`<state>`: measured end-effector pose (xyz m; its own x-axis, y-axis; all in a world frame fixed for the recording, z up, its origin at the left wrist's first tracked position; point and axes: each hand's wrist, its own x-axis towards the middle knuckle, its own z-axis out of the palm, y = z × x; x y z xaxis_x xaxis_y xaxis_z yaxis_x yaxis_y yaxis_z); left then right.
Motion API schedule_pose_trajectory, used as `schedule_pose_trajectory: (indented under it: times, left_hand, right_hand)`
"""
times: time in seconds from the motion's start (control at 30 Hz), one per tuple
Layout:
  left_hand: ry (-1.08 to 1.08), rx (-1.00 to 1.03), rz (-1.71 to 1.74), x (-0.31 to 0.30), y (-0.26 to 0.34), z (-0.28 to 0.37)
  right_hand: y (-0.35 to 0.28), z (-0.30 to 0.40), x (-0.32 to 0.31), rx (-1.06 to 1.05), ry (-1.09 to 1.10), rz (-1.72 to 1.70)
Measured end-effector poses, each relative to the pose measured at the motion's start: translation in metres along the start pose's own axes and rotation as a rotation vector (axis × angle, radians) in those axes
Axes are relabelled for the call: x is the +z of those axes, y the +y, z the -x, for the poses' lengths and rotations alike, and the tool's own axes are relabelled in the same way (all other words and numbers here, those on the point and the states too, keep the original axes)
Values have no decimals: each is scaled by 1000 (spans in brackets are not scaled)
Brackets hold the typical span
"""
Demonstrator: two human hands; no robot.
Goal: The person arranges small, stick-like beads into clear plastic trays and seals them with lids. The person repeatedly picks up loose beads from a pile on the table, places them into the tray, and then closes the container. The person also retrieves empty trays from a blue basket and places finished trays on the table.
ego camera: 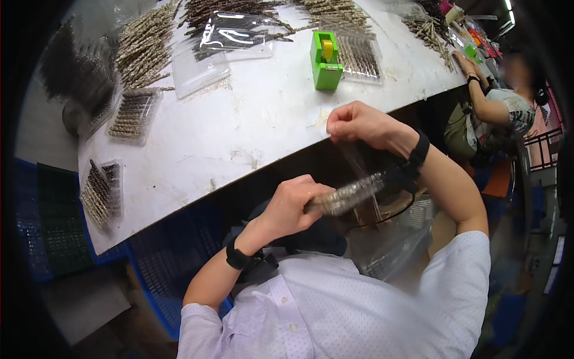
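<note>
My left hand (293, 204) grips one end of a clear pack of glittery twisted sticks (350, 195), held on edge off the table's front side and blurred by motion. Above it, my right hand (365, 125) has thumb and fingers pinched together near the table edge. A thin translucent strip, apparently clear tape (354, 159), runs from those fingertips down towards the pack; where it ends is hard to make out. On the white table (264, 121) beyond my right hand stands a green tape dispenser (328, 63) with a yellow roll core.
Filled packs lie at the dispenser's right (358, 58) and on the left (133, 117). Loose gold sticks (145, 51) and dark sticks (228, 11) are heaped behind clear plastic trays (199, 69). A co-worker (502, 103) sits at the right. Blue crates (175, 264) stand below.
</note>
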<state>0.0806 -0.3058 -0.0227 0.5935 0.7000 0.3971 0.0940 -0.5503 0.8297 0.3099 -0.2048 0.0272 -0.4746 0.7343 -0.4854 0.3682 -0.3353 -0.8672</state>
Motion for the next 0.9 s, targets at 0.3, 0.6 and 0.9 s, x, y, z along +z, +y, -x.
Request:
schedule_pose_trajectory:
  times: [0.3, 0.6, 0.9]
  left_hand:
    - [78, 408, -479, -5, 45, 14]
    - [0, 491, -703, -8, 66, 32]
    - [118, 424, -843, -42, 77, 52]
  right_hand:
    - [5, 41, 62, -106, -166, 428]
    - [4, 24, 93, -315, -34, 758]
    - [-37, 40, 90, -423, -200, 679]
